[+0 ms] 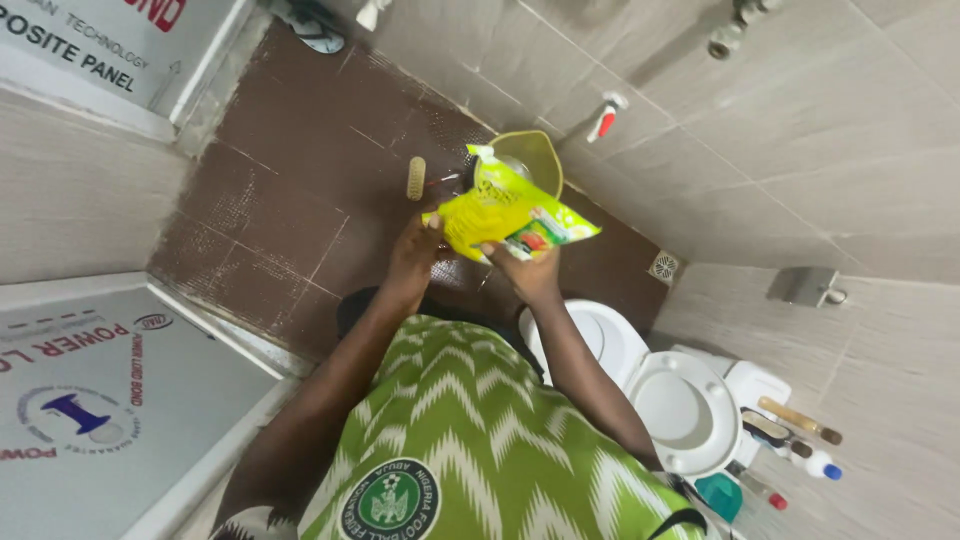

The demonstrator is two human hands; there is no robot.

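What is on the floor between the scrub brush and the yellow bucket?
In the head view, a torn corner of the yellow pouch crosses the brown floor between scrub brush and bucket.

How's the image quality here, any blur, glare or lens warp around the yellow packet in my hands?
Head view: the yellow packet is evenly lit and fairly sharp, with slight softness at the left hand and right hand; the grey wall tiles show soft sheen, no hard glare; the wide lens tilts the scene, bending the door frame and toilet near the edges.
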